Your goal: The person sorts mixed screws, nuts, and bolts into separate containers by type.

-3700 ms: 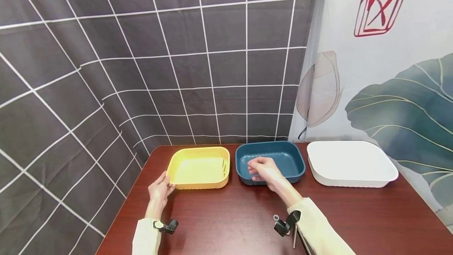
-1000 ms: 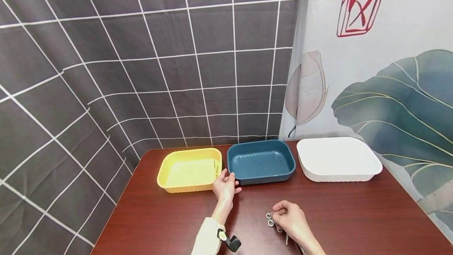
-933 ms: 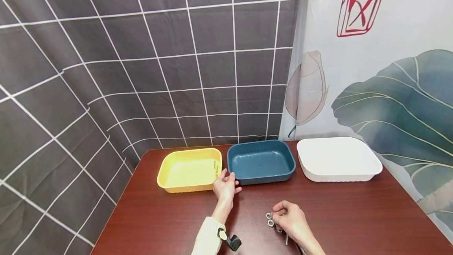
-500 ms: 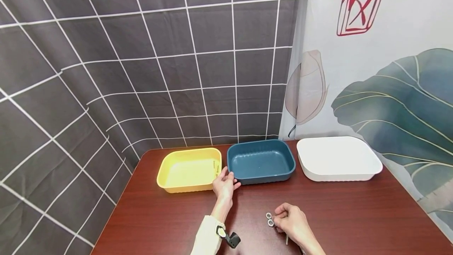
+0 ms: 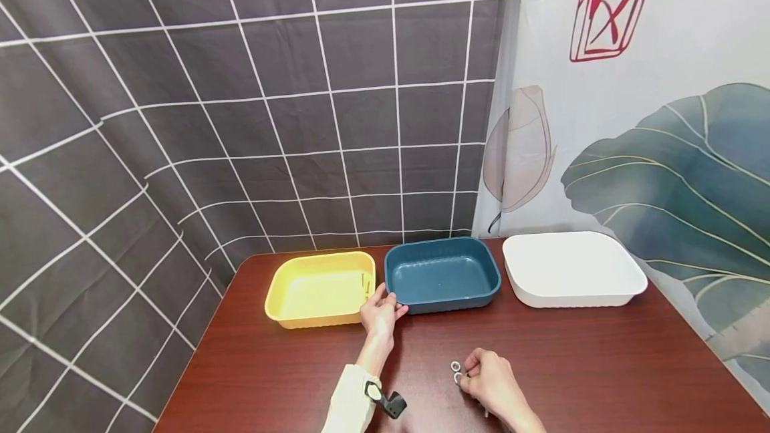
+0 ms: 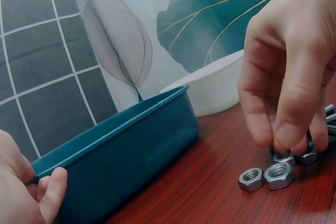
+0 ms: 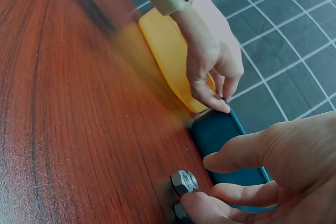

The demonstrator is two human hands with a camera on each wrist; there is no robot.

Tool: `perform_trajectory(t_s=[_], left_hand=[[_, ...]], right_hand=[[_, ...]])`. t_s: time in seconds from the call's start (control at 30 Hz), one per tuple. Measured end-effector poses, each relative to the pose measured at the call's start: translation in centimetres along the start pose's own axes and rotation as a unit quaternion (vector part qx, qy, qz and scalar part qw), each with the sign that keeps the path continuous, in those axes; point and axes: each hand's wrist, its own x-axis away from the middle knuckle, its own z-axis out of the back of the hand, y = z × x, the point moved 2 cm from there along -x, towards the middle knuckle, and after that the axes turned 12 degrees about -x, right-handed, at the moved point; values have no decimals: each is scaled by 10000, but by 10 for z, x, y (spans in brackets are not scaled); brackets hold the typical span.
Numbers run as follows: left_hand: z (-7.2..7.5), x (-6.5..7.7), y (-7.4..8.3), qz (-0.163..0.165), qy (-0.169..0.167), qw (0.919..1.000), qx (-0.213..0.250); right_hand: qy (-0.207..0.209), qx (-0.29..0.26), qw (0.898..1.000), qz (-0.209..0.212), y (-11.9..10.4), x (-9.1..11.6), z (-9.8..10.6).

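Note:
My left hand (image 5: 377, 318) grips the near-left corner of the blue tray (image 5: 442, 301), its fingers over the rim in the left wrist view. My right hand (image 5: 494, 383) is low over a small group of metal nuts on the table. In the left wrist view, two silver nuts (image 6: 278, 176) lie side by side, with more nuts partly hidden behind the right fingertips. A nut (image 7: 184, 182) lies beside the fingertips in the right wrist view, where the thumb and fingers stand apart with nothing visible between them.
Left of the blue tray stands a yellow tray (image 5: 319, 321) with a few thin screws (image 5: 368, 286) at its right side. A white tray (image 5: 574, 301) is on the right. Dark threaded rods or bolts (image 6: 331, 119) lie behind the right hand. Hanging cloths back the table (image 5: 289, 379).
Since the oldest frame, my left hand has gone from the yellow tray to the blue one, and my right from above the blue tray to the nuts. Lately the right shifts slightly.

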Motion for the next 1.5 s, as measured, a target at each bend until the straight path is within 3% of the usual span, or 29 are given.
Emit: perform_trajectory(t_s=[0.33,0.53,0.87,1.2,1.5], left_hand=[[0,0,0,5,-62,10000,-2],[-1,-1,2,8,-63,10000,-6],[0,-1,2,31,-77,10000,-10],[1,-3,-2,37,-86,9999,-50],[2,-2,-2,25,-98,9999,-44]], right_hand=[[16,972,9928,701,-1,0,-5],[59,1316,9890,672,-2,0,-5],[-189,1225,9923,41,-3,0,-5],[150,1539,9868,480,1,4,-11],[83,831,9965,11,-2,-3,7]])
